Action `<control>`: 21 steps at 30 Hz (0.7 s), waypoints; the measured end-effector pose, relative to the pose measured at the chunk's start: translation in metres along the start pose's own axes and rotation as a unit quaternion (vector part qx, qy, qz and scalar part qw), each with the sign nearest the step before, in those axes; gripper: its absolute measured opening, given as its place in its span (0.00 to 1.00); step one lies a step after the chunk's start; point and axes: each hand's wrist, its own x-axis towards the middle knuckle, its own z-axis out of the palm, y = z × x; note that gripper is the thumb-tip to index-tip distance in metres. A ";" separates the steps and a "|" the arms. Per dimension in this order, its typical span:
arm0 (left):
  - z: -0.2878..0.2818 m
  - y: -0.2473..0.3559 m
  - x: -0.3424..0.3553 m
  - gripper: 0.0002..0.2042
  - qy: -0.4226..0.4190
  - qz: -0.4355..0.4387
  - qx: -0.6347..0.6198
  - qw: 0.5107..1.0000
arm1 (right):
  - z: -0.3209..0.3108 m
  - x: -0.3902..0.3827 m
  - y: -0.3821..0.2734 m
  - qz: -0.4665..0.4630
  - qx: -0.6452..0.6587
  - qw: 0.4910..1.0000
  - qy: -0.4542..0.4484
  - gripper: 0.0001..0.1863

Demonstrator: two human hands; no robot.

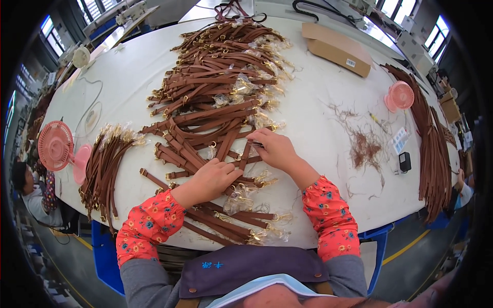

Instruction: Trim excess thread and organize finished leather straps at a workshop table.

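Note:
Brown leather straps (221,109) with gold buckles and clips, many ends wrapped in clear plastic, lie in a long pile down the middle of the table. My left hand (211,179) is closed over the near part of the pile. Its fingertips pinch a short upright piece of brown strap (245,156). Just to the right and a little farther off, my right hand (275,149) is closed at the top of that piece. A small dark metal tool (255,144) shows between its fingers; its kind is mostly hidden.
A strap bundle (105,172) lies left beside a pink fan (55,146). Another pink fan (399,96), a cardboard box (336,50), loose thread scraps (365,149), a black adapter (405,161) and long brown strips (429,149) are to the right. People sit at both sides.

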 end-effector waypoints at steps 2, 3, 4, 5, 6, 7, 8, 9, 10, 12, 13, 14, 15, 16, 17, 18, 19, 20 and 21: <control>-0.011 -0.003 -0.006 0.16 -0.004 0.021 0.025 0.999 | 0.000 0.007 0.001 0.000 -0.019 1.000 -0.016 0.17; -0.026 -0.006 -0.012 0.16 0.036 0.008 0.027 0.999 | -0.001 0.011 0.000 -0.001 -0.038 0.999 -0.033 0.17; -0.045 -0.008 -0.017 0.15 0.075 -0.001 0.026 0.997 | -0.001 0.012 0.004 0.002 -0.037 0.999 -0.033 0.17; -0.065 -0.012 -0.023 0.15 0.134 -0.039 0.044 0.989 | -0.001 0.013 0.009 -0.011 -0.050 0.998 -0.032 0.17; -0.081 -0.017 -0.028 0.15 0.203 -0.082 0.040 0.975 | -0.003 0.013 0.014 -0.023 -0.063 0.997 -0.032 0.17; -0.094 -0.027 -0.036 0.18 0.266 -0.111 0.011 0.957 | -0.005 0.011 0.015 -0.024 -0.063 0.997 -0.034 0.17; -0.104 -0.036 -0.047 0.18 0.335 -0.169 0.007 0.927 | -0.007 0.011 0.014 -0.043 -0.061 0.996 -0.050 0.16; -0.114 -0.046 -0.061 0.16 0.370 -0.204 0.012 0.906 | -0.010 0.010 0.012 -0.060 -0.061 0.994 -0.064 0.16; -0.123 -0.058 -0.073 0.16 0.421 -0.235 -0.044 0.875 | -0.008 0.011 0.009 -0.064 -0.059 0.994 -0.065 0.16; -0.135 -0.060 -0.081 0.15 0.487 -0.187 -0.056 0.851 | -0.004 0.010 0.004 -0.097 -0.078 0.988 -0.093 0.15; -0.138 -0.055 -0.076 0.15 0.510 -0.182 -0.073 0.837 | -0.003 0.011 0.003 -0.097 -0.078 0.988 -0.094 0.15; -0.138 -0.052 -0.076 0.15 0.510 -0.183 -0.075 0.837 | -0.003 0.013 0.003 -0.090 -0.095 0.986 -0.102 0.15; -0.137 -0.046 -0.076 0.16 0.451 -0.203 0.006 0.869 | -0.004 0.015 0.003 -0.085 -0.114 0.984 -0.108 0.15; -0.137 -0.040 -0.073 0.17 0.386 -0.221 0.086 0.891 | -0.004 0.016 0.005 -0.085 -0.115 0.984 -0.108 0.15; -0.136 -0.032 -0.067 0.17 0.355 -0.175 0.067 0.916 | -0.003 0.016 0.009 -0.071 -0.066 0.993 -0.070 0.15; -0.132 -0.028 -0.067 0.17 0.313 -0.156 0.056 0.935 | -0.005 0.017 0.009 -0.058 -0.014 0.998 -0.031 0.14; -0.127 -0.024 -0.068 0.17 0.269 -0.135 0.044 0.953 | -0.010 0.019 0.011 -0.059 -0.015 0.998 -0.032 0.14; -0.124 -0.020 -0.068 0.17 0.227 -0.108 0.039 0.967 | -0.017 0.021 0.014 -0.023 0.099 0.995 0.014 0.11; -0.120 -0.016 -0.069 0.17 0.184 -0.081 0.033 0.979 | -0.026 0.023 0.016 0.014 0.213 0.975 0.058 0.08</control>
